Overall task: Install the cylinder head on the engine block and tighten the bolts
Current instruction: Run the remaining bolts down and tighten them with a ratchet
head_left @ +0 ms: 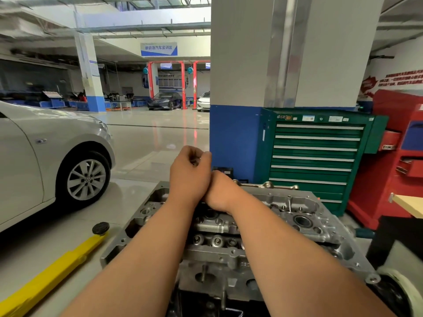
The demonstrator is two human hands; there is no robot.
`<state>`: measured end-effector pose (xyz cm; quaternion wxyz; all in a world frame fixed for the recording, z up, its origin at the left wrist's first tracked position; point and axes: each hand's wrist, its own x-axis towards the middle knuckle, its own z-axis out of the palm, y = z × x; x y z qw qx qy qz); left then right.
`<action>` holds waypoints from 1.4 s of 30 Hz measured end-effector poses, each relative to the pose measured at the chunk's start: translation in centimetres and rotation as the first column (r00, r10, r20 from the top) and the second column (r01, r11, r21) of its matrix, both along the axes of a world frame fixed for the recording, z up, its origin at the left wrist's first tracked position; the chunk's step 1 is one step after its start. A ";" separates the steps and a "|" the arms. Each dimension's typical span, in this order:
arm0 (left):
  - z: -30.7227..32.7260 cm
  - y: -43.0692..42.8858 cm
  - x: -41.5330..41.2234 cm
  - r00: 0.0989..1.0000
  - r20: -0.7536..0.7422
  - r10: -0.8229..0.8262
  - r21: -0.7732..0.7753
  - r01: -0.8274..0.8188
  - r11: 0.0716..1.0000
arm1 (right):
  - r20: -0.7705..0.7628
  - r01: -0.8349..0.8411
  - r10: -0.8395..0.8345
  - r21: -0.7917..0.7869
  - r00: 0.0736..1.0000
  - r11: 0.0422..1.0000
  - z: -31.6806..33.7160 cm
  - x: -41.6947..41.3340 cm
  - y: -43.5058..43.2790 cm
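The grey aluminium cylinder head (pixel 304 216) lies flat on top of the engine in front of me, with its valve gear and bolt holes facing up. Both my arms reach forward over it. My left hand (pixel 188 173) is raised above the head's far end, its fingers curled round a small dark tool part (pixel 195 162) that barely shows. My right hand (pixel 220 191) sits just below and to the right of the left one, touching it. Its fingers are hidden behind the left hand, so what it holds cannot be made out.
A green drawer tool cabinet (pixel 315 156) stands behind the engine, with a red cabinet (pixel 393 161) to its right. On the left a silver car (pixel 45 152) is parked, and a yellow lift arm (pixel 52 277) with a black pad lies on the floor. A blue-and-white pillar (pixel 235 138) rises straight ahead.
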<state>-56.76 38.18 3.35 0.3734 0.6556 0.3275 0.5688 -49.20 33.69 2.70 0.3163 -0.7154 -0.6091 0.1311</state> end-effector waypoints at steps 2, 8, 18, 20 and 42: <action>-0.3 -0.1 -0.1 0.997 -0.031 0.077 0.067 -0.075 0.995 | -0.016 0.013 -0.013 0.037 1.000 0.999 -0.1 -0.2 0.1; -0.5 1.6 -2.4 0.981 -0.149 0.123 0.056 -0.116 0.992 | -0.069 0.065 -0.062 0.046 0.996 0.997 -0.6 -0.1 0.4; -0.2 1.2 -2.9 0.989 -0.142 0.032 0.069 -0.023 0.997 | -0.140 -0.049 0.051 0.015 0.989 0.999 -0.2 0.2 -0.3; -0.2 1.2 -2.9 0.990 -0.144 0.010 0.071 0.000 0.998 | -0.144 -0.043 0.046 0.024 0.989 0.999 -0.2 0.3 -0.3; -1.3 -0.2 -2.6 0.984 -0.176 0.031 0.093 -0.014 0.996 | 0.005 -0.012 0.012 0.009 1.000 1.000 0.0 -0.4 -0.4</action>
